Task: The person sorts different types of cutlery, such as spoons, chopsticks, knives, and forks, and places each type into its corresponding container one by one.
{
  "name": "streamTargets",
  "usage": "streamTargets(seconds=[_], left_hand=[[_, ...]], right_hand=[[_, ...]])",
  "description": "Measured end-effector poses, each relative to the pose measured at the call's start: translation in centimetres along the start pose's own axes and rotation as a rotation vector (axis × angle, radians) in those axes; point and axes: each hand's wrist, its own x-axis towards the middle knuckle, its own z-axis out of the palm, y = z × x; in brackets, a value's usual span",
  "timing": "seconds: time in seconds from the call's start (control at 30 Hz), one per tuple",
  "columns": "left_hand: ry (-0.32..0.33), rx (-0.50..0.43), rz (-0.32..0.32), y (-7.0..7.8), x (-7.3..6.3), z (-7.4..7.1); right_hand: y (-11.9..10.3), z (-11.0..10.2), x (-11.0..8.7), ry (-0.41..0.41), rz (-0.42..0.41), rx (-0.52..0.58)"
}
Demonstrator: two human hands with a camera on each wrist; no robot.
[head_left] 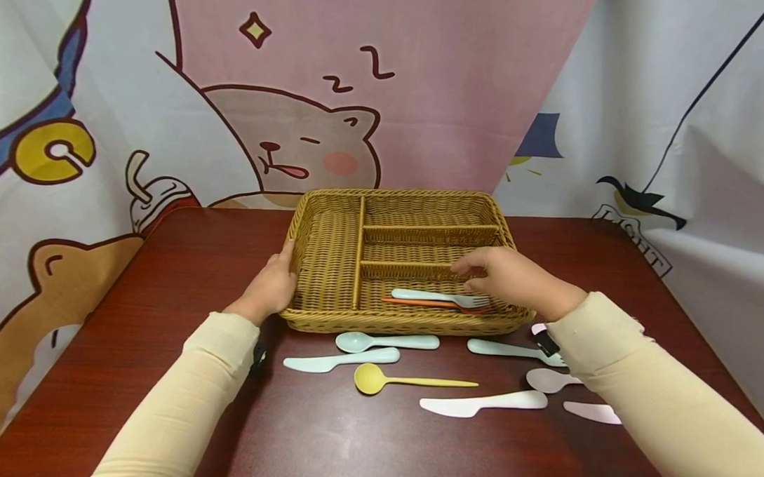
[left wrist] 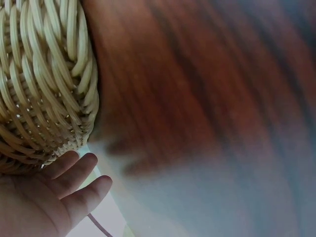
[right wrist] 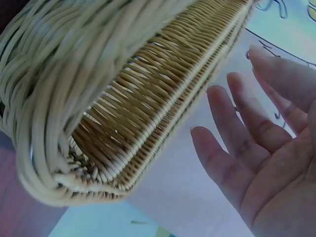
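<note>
A wicker basket (head_left: 404, 323) with a long left section and three right sections stands on the table. My left hand (head_left: 271, 282) rests against its left side; in the left wrist view that hand's extended fingers (left wrist: 81, 190) lie by the woven wall (left wrist: 44, 74). Over the front right section hovers my right hand (head_left: 513, 275), and nothing is in its loosely bent, spread fingers, as the right wrist view also shows. Beneath it, a pale blue fork (head_left: 421, 294) lies on top of an orange utensil (head_left: 418, 302), whose right end is partly covered.
In front of the basket lie a mint spoon (head_left: 353, 342), a pale blue knife (head_left: 340, 361), a yellow spoon (head_left: 369, 379), a white knife (head_left: 483, 403) and a mint fork (head_left: 507, 349). A greyish spoon (head_left: 546, 380) and pinkish knife (head_left: 591, 412) are partly under my right sleeve.
</note>
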Motion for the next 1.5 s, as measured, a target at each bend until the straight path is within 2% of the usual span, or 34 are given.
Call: streamTargets(seconds=[0.17,0.57,1.13,1.5], left_hand=[[0.0,0.003,0.002,0.1,0.0,0.0],[-0.01,-0.001,-0.002,0.1,-0.1,-0.1],[-0.01,-0.005,0.001,0.0,-0.1,0.0],[-0.005,-0.004,0.006,0.0,-0.1,0.0]], right_hand=[[0.5,-0.4,-1.4,0.099,-0.024,-0.009],[1.9,-0.4,-4.8,0.275,-0.026,0.051],[4.2,0.6,-8.4,0.302,0.094,0.119],[5.7,2.1,-10.0,0.31,0.168,0.133]])
